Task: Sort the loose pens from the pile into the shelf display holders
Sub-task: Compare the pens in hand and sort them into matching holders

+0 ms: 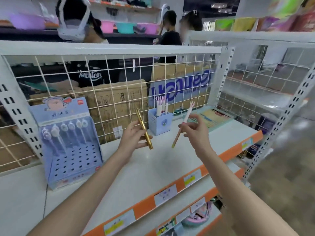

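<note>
My left hand (134, 135) grips a gold pen (144, 130), held tilted above the white shelf (153, 167). A slim pen with a pink rabbit-ear top (183, 125) is pinched in my right hand (196, 132), just right of a small blue pen cup (160, 122) that holds several similar rabbit-ear pens. At the left stands a blue tiered display holder (71, 150) with many holes; several pens with round white toppers fill its back row.
A white wire grid (110, 92) backs the shelf, with cardboard boxes and people behind it. A flat box of coloured stationery (213, 118) lies at the shelf's right end. Orange price strips (187, 183) edge the front. Lower shelves hold more goods.
</note>
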### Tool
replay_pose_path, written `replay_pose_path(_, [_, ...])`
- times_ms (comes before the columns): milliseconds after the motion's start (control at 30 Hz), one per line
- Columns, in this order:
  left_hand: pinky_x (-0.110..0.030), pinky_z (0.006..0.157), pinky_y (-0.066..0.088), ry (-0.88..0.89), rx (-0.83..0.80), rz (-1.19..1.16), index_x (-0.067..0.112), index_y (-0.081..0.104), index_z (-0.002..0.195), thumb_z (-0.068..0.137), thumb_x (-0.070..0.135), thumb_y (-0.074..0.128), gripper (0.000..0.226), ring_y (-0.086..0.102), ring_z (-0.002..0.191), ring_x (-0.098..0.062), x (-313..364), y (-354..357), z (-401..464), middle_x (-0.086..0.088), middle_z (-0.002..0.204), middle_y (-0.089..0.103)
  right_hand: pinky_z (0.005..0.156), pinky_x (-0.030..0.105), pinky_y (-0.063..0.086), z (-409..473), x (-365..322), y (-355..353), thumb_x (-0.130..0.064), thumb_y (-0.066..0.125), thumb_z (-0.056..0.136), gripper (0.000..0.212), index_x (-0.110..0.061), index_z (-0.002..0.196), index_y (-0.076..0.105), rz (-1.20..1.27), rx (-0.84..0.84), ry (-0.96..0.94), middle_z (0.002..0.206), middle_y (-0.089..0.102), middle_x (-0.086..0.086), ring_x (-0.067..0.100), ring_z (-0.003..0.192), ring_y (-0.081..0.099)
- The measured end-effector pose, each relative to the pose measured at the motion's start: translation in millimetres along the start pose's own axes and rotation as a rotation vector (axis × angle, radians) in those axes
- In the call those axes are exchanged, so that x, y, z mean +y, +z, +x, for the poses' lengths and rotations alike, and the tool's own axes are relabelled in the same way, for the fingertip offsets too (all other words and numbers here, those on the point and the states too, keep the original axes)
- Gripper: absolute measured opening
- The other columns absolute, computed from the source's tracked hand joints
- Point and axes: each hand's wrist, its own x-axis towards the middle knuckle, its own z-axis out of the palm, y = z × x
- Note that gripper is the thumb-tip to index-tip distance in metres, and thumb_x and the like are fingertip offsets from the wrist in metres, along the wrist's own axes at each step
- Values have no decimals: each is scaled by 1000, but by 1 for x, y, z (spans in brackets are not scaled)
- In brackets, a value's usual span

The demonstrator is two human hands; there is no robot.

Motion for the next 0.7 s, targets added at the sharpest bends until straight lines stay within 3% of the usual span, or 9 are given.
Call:
replay_pose_path(167, [-23,51,55,42,112,-13,16,39,120,93,-2,48,34,65,54,-7,17,11,55,-6,83,60,78,46,53,81,-7,13,-3,60,84,26,-24,89,46,-63,-7,-36,87,65,14,28,82,64])
replay_pose_path(300, [-23,56,55,54,201,70,13,39,132,93,1,50,43,64,63,-10,21,10,93,-7,91,61,79,46,53,137,-2,25,-8,60,83,27,-29,84,44,-103,-25,-71,93,65,13,25,83,65])
replay_pose_path(400, [-25,61,56,68,243,100,12,36,135,94,2,49,44,67,66,-10,21,9,110,-11,101,61,75,40,53,167,8,35,-8,59,84,20,-22,92,47,-142,-49,-82,92,64,8,23,83,64])
replay_pose_path(533, [-17,49,52,68,317,109,12,35,135,94,-1,47,46,65,55,-2,18,15,123,-6,92,58,70,26,46,194,22,46,-7,58,88,23,-9,109,49,-210,-111,-122,87,58,-3,13,79,60])
replay_pose_path(700, [-14,52,52,110,420,149,17,35,130,94,0,47,41,65,59,1,15,21,131,-4,89,60,66,18,39,217,31,53,-7,56,90,31,-11,119,45,-272,-243,-203,88,57,-3,12,77,55])
